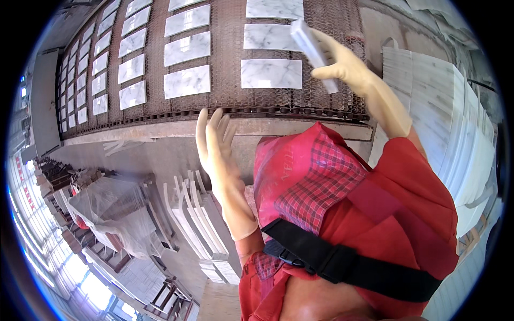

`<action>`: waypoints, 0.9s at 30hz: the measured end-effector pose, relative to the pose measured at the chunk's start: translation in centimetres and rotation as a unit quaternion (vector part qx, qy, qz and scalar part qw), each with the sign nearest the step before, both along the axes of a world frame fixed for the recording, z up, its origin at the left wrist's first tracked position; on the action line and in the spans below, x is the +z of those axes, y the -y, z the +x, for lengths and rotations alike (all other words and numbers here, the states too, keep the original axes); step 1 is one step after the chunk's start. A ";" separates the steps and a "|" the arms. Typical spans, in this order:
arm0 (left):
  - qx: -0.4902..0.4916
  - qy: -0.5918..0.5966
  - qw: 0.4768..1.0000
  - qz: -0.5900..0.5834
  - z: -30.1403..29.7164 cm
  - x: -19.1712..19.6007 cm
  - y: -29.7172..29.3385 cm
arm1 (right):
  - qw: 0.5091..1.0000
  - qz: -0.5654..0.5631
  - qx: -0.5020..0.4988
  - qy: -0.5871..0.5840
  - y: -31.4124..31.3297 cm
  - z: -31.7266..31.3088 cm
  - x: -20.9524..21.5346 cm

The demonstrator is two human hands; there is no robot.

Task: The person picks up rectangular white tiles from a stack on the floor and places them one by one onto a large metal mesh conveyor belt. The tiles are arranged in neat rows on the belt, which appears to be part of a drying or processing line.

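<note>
Black strap (pixel 385 274) across the red clothing (pixel 412 182) is closest. Right hand (pixel 348 67) has thumb and fingers clamped on a pale slab (pixel 311 48) above the mesh belt (pixel 226 80) — probably stiff, chippy, so grip mid-edge. Left hand (pixel 215 147) — nothing held, fingers slightly apart.

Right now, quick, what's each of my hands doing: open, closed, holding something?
Left gloved hand: open, holding nothing.
Right gloved hand: closed on a pale slab; can't tell if it's one tile or several.
</note>
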State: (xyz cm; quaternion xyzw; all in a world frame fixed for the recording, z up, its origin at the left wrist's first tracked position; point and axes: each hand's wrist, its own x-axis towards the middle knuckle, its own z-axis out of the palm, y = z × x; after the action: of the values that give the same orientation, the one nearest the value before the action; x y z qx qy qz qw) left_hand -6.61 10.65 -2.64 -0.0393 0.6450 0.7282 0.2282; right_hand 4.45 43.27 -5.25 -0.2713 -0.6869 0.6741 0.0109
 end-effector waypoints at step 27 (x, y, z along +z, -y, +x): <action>-0.025 0.113 0.993 0.008 0.1 -4.3 1.5 | 0.844 0.481 0.183 0.151 -7.4 13.8 -8.4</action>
State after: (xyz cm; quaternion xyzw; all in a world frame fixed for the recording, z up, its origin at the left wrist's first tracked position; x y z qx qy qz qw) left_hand -6.46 9.13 -6.98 -0.1039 0.6103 0.7181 0.3179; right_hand 18.24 50.64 -13.60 -0.1996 -0.9554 0.1996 -0.0871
